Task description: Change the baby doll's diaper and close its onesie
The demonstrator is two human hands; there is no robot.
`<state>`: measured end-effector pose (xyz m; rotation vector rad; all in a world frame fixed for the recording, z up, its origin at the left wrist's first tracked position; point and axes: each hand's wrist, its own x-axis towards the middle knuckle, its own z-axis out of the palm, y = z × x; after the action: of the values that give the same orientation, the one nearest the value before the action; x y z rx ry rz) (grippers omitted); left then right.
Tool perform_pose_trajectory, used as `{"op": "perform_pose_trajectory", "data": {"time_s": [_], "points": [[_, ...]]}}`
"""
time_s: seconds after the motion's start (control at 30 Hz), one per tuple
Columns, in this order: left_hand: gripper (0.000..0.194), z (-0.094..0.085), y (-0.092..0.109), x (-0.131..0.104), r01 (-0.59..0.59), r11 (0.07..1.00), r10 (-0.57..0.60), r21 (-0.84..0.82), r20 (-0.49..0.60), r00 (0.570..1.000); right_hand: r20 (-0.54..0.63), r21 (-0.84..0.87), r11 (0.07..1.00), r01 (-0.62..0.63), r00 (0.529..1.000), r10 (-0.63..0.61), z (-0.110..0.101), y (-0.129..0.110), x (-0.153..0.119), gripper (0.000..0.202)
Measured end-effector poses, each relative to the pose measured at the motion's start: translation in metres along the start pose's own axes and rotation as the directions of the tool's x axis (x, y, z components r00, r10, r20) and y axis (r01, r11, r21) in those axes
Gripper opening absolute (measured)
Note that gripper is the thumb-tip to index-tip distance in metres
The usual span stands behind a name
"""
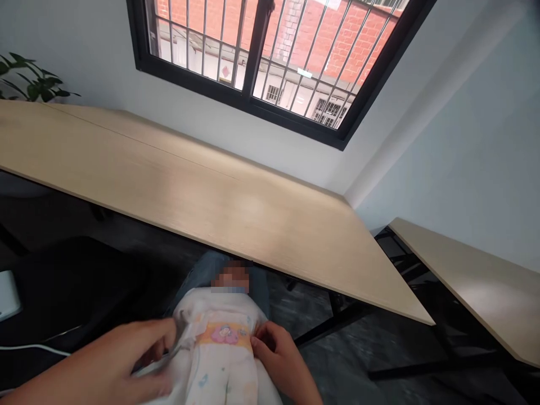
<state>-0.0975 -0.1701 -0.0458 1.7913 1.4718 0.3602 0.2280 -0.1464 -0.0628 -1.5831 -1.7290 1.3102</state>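
Note:
A baby or doll with a blurred-out head lies on the person's lap, dressed in a white top (pixel 232 298). A white diaper (pixel 225 365) with an orange and pink printed band covers its middle. At the band's left side is my left hand (pixel 139 354), its thumb and fingers apart with a gap between them; it is slightly blurred. My right hand (pixel 276 349) touches the right edge of the diaper, fingers curled and thumb against the band's end. Whatever lies between those fingertips is too small to make out.
A long wooden table (pixel 236 202) runs just beyond the lap, with a second table (pixel 476 281) at the right. On a black seat (pixel 80 281) at the left are a white device (pixel 8 295) and a cable (pixel 37 347).

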Motion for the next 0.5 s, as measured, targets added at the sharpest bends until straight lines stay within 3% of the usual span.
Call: {"op": "perform_pose_trajectory", "data": {"time_s": [0.1, 0.2, 0.33, 0.5], "points": [[0.045, -0.001, 0.031, 0.022, 0.001, 1.0, -0.001, 0.004, -0.049, 0.999, 0.014, -0.015, 1.0, 0.007, 1.0, -0.007, 0.001, 0.0, 0.001, 0.032], [0.049, 0.015, 0.045, 0.039, -0.005, 0.997, 0.008, 0.072, -0.044, 0.999, 0.035, -0.058, 0.998, 0.023, 0.999, -0.021, 0.0, 0.0, 0.001, 0.032], [0.047, 0.032, 0.04, 0.047, -0.003, 0.995, 0.004, 0.096, -0.008, 1.0, 0.069, -0.057, 0.997, 0.043, 0.997, -0.039, 0.001, 0.002, 0.003, 0.025], [0.045, 0.011, 0.026, 0.05, -0.04, 0.999, 0.04, -0.005, 0.059, 0.997, 0.043, 0.09, 0.995, 0.044, 0.998, -0.048, 0.006, 0.013, 0.006, 0.022]]}}
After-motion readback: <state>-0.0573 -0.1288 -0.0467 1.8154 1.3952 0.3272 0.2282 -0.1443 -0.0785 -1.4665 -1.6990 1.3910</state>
